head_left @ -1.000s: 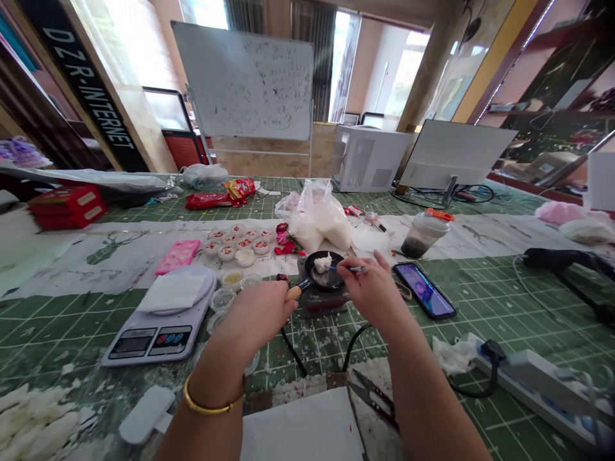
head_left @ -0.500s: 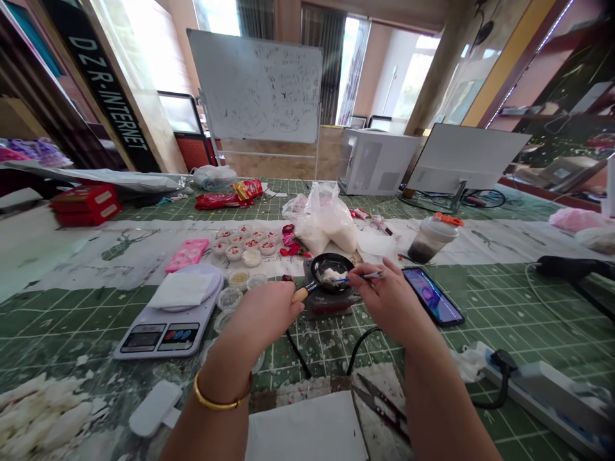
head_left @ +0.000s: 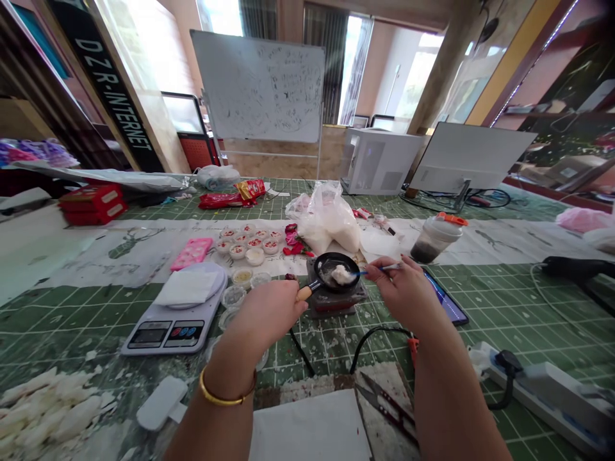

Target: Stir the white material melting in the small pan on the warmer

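Note:
My left hand [head_left: 276, 306] is closed around the wooden handle of a small black frying pan [head_left: 321, 286]. The pan rests on a small dark hot plate [head_left: 336, 305]. A clump of white, wax-like material [head_left: 343, 274] lies in the right half of the pan. In my right hand [head_left: 401, 282] is a thin stirring stick [head_left: 368, 272], pinched between the fingers, its blue end at the white clump. What the stick is exactly I cannot make out. Several small clear cups [head_left: 243, 276] stand left of the pan, some partly hidden by my left hand.
A kitchen scale [head_left: 177, 314] with white paper stands left. Behind the pan sits a plastic bag of white material [head_left: 331, 221]. A phone [head_left: 446, 298] lies by my right forearm, scissors [head_left: 384, 403] in front, a power strip [head_left: 538, 397] at right, white chunks [head_left: 52, 410] front left.
My right hand has moved right with the stick. The white clump now sits further right and looks more heaped. My left hand keeps its hold on the pan handle.

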`<state>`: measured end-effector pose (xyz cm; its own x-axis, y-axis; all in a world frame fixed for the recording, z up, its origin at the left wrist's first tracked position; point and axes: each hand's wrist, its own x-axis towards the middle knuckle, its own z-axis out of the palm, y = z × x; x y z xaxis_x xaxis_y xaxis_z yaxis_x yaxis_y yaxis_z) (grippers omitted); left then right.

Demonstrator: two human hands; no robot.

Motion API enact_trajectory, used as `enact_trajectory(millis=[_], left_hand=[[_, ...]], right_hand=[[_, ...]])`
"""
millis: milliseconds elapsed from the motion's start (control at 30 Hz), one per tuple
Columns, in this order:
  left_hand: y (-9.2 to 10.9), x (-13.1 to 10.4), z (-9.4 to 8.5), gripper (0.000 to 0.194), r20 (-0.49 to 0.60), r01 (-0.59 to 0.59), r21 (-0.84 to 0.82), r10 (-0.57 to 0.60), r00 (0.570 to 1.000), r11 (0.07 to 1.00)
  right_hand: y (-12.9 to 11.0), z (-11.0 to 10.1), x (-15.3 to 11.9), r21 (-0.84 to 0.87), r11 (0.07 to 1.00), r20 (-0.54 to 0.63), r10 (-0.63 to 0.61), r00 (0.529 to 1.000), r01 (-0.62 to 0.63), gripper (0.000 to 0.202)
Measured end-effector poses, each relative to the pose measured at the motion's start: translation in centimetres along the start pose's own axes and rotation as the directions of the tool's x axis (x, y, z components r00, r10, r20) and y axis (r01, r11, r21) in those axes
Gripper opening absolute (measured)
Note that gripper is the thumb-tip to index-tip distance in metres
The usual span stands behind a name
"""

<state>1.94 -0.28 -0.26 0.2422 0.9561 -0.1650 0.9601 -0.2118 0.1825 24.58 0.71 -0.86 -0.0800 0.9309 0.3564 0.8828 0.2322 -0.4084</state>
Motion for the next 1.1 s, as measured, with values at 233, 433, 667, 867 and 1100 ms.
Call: enact_trajectory(millis=[233,433,667,867,1100], left_hand=[[0.1,-0.2,-0.1,0.026,-0.011,-0.002,-0.004,0.002,1.000,1.000],[-0.1,-0.3,-0.2,0.029,-0.014,-0.016,-0.053,0.015,1.000,0.998],[-4.7,0.0,-1.3,0.032,-0.119,0.103,-0.207,-0.130,0.984,0.973],[-5.3,2.7,0.9,0.029,0.041,0.015,-0.059,-0.012,0.999,0.998],[-3.4,5.7,2.5,0.032,0.250,-0.095,0.037,0.082,0.965,0.995]], right_hand=[[-0.7,-0.1,-0.3,0.074,0.997,-0.106,-0.001,0.994,0.009,0.030],[-1.4,0.6,-0.3,0.111,0.991,-0.106,-0.057,0.993,0.069,0.026],[-1.5,0.1,-0.5,0.067,0.996,-0.140,-0.054,0.989,0.064,0.025],[-1.7,-0.1,-0.5,0.063,0.996,-0.128,-0.057,0.990,0.066,0.026],[-1.5,-0.5,-0.6,0.110,0.992,-0.134,-0.043,0.990,0.058,0.025]])
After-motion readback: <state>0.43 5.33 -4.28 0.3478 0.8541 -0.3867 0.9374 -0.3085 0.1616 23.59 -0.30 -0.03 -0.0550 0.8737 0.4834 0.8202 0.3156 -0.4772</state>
